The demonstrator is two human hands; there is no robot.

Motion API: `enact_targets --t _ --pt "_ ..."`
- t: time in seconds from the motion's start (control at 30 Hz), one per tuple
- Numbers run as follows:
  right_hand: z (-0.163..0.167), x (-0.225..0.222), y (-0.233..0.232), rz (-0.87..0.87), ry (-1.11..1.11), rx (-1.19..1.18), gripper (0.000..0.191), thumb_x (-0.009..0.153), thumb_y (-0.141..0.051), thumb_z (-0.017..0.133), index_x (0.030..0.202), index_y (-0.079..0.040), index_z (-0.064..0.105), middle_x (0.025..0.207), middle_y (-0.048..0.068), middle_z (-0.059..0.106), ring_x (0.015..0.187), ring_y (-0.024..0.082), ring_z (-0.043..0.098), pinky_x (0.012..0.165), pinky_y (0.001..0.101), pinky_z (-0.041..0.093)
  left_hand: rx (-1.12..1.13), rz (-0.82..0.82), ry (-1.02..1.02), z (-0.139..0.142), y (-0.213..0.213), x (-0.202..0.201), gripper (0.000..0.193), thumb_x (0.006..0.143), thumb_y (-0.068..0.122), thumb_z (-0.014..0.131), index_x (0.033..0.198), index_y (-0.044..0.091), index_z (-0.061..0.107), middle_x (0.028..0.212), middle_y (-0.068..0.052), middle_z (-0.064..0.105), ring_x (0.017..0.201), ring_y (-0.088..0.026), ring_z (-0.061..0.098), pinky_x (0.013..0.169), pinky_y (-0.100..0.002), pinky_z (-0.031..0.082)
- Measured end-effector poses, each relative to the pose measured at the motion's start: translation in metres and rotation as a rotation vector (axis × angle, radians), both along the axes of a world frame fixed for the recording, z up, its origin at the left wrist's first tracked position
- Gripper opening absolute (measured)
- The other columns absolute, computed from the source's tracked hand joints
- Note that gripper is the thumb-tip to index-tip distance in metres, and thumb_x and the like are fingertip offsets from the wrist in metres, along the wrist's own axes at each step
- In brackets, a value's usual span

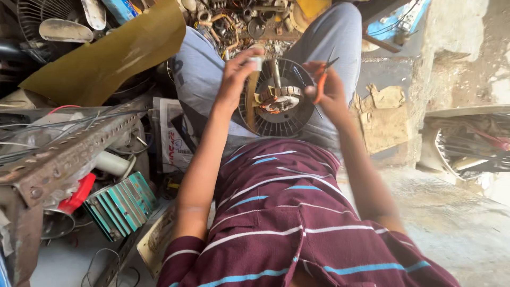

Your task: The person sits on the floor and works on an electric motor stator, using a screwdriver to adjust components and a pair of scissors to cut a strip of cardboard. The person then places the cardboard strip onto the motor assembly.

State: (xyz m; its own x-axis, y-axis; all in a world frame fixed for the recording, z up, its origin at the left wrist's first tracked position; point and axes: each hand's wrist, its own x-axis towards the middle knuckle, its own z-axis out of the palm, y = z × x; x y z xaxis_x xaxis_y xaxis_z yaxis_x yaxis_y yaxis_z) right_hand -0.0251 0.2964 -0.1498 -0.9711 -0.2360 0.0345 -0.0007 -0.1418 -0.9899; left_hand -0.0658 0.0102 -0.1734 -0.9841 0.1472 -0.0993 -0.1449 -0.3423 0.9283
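While left hand (237, 74) grips tape roll (256, 62), stator (277, 98) between, right hand (330, 87) beside

Round motor stator (277, 101) rests on the person's lap (210, 79), between left grip (237, 74) and right grip (329, 87); concrete floor (457, 223) right of right grip.
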Motion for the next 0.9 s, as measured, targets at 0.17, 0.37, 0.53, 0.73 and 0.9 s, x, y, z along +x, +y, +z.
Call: enact_targets --t 0.17,0.37,0.53,0.73,0.9 --pt "0.001 0.016 -0.025 -0.095 -0.017 0.004 0.069 0.095 -0.035 0.079 0.147 -0.004 0.047 0.147 0.013 0.056 0.143 0.024 0.050 0.125 0.0402 0.035 -0.330 -0.032 0.220 -0.004 0.012 0.001 0.035 0.094 0.009 0.063 0.127 0.001 0.070 0.124 -0.007 0.073 0.118 -0.013 0.066 0.103 -0.028 0.050" --pt "0.012 0.009 -0.028 -0.046 -0.010 0.053 0.067 0.095 -0.040 0.076 0.144 -0.004 0.049 0.145 0.013 0.059 0.141 0.024 0.052 0.124 0.0396 0.037 -0.239 -0.012 0.063 -0.012 0.008 0.008 0.035 0.096 0.013 0.061 0.129 0.002 0.069 0.117 -0.004 0.075 0.103 -0.009 0.068 0.094 -0.027 0.054" --pt "0.007 0.006 -0.032 -0.061 -0.027 0.042 0.063 0.096 -0.040 0.075 0.143 -0.003 0.053 0.143 0.014 0.059 0.139 0.024 0.053 0.123 0.0389 0.038 -0.318 0.012 0.108 -0.003 0.006 0.009 0.035 0.100 0.012 0.063 0.132 0.000 0.070 0.117 -0.007 0.073 0.106 -0.011 0.063 0.093 -0.026 0.049" --pt "0.004 0.016 -0.034 -0.153 0.011 -0.030 0.079 0.094 -0.042 0.079 0.150 -0.006 0.037 0.145 0.015 0.059 0.137 0.025 0.056 0.122 0.0409 0.039 -0.124 0.068 0.032 0.002 0.006 0.020 0.030 0.102 0.016 0.061 0.124 -0.001 0.072 0.116 -0.006 0.075 0.103 -0.010 0.065 0.094 -0.028 0.051" --pt "0.032 0.015 -0.004 -0.240 0.158 0.333 0.061 0.100 -0.026 0.086 0.134 -0.001 0.042 0.122 0.015 0.073 0.130 0.025 0.064 0.116 0.0387 0.045 -0.111 0.225 0.084 0.016 0.003 0.026 0.027 0.108 0.020 0.059 0.115 -0.002 0.073 0.108 -0.007 0.076 0.101 -0.010 0.067 0.095 -0.027 0.052"
